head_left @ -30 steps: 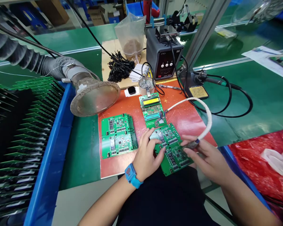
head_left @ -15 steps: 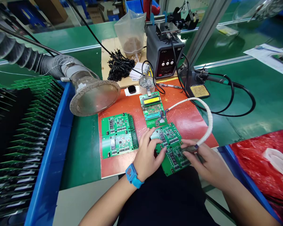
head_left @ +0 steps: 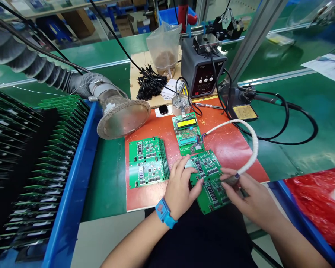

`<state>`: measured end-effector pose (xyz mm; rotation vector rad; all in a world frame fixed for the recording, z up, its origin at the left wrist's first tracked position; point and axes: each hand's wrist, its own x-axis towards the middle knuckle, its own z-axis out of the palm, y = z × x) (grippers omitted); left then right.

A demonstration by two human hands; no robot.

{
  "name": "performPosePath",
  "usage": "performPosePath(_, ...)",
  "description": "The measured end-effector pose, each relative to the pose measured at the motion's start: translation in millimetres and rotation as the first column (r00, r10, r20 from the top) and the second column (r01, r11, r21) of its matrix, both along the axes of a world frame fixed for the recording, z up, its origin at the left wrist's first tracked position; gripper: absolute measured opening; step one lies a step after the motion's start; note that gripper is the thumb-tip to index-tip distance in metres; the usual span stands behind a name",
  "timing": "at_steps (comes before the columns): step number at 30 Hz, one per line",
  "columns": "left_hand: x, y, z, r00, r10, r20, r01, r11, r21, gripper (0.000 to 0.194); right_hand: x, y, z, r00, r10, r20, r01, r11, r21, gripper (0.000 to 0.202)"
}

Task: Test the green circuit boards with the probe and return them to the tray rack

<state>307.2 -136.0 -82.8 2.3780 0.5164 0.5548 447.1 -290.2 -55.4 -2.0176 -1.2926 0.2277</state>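
Observation:
A green circuit board (head_left: 206, 167) with black digit displays lies tilted at the front edge of the red mat. My left hand (head_left: 182, 186) grips its left side, thumb on the top face. In my right hand (head_left: 247, 193) is a dark probe (head_left: 231, 181) at the end of a white sleeved cable (head_left: 251, 134); its tip is hidden at the board's right part. The cable runs to a small green programmer board (head_left: 186, 132) with a lit yellow screen, just beyond. To the left stands a stack of similar boards (head_left: 146, 162).
A blue bin (head_left: 69, 193) of upright boards fills the left, below a fume extractor nozzle (head_left: 124, 117). Behind are a soldering station (head_left: 202, 70), a solder tin (head_left: 181, 105) and black parts (head_left: 149, 83). Red plastic (head_left: 318, 201) lies at the right.
The whole view has shifted, so things appear farther right and slightly lower. Both hands keep their hold on the board and the probe. A small blue light now shows on the programmer board.

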Motion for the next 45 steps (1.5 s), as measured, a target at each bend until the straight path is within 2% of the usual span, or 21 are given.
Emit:
performPosePath(6,-1.7,-1.2,1.3,0.999,-0.025,-0.044,0.025,1.000,-0.006,0.018,0.5,-3.1,3.1,1.000,0.010,-0.018,-0.010,0.999,-0.034,0.025)
performPosePath(11,-5.2,-2.3,-1.7,0.997,-0.032,-0.075,0.030,0.999,-0.023,0.019,0.8,-4.0,-0.5,1.000,0.000,-0.025,-0.001,0.999,-0.045,0.020)
performPosePath(13,-5.8,-4.8,-4.1,0.998,-0.008,-0.065,0.005,0.999,-0.034,0.026,0.5,-4.1,-2.0,0.999,-0.008,-0.033,0.007,0.999,-0.039,0.020)
performPosePath(18,-4.7,-12.7,-10.0,0.992,0.100,-0.074,-0.109,0.985,-0.131,0.061,-0.5,-6.1,-3.0,0.999,-0.016,-0.045,0.014,0.999,-0.038,0.019)
performPosePath(21,-4.7,-14.0,-11.6,0.984,0.155,-0.093,-0.171,0.964,-0.204,0.068,-0.3,-6.8,-2.9,0.998,-0.024,-0.055,0.022,0.999,-0.037,0.020)
performPosePath(30,-5.0,-8.2,-9.6,0.985,0.165,-0.052,-0.173,0.951,-0.257,0.056,-0.8,-4.5,0.0,0.997,-0.046,-0.059,0.044,0.999,-0.033,0.019)
performPosePath(38,-5.5,-8.4,-13.3,0.988,0.150,-0.022,-0.148,0.926,-0.346,0.058,-1.7,-3.4,0.1,0.998,-0.040,-0.056,0.038,0.998,-0.046,0.018)
performPosePath(45,-4.4,-7.7,-9.3,0.989,0.149,-0.020,-0.147,0.930,-0.337,0.058,-2.8,-4.6,1.1,0.995,-0.056,-0.078,0.053,0.998,-0.041,0.019)
